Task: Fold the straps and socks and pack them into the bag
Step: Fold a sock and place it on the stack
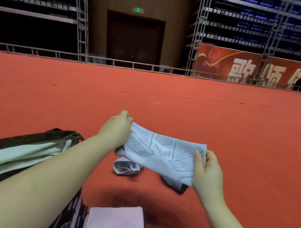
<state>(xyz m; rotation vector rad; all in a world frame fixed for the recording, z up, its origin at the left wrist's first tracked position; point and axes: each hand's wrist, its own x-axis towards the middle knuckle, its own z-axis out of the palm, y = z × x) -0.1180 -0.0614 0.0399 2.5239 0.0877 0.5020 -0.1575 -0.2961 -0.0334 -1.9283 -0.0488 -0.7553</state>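
Observation:
A white sock (162, 153) with a grey pattern is stretched flat above the red carpet between my two hands. My left hand (116, 129) pinches its left end. My right hand (206, 169) grips its right end, thumb on top. Under it a second white sock (126, 167) lies crumpled on the carpet. A dark piece (179, 187) peeks out below the held sock; what it is cannot be told. The dark bag (14, 143) lies open at the left with pale green cloth (13, 157) inside.
A folded pink cloth (115, 222) lies at the bottom centre beside a black-and-pink patterned fabric (71, 216). Red carpet (237, 122) stretches ahead to a low metal rail (125, 63). Behind it stand a dark door, truss towers and a red banner (242, 67).

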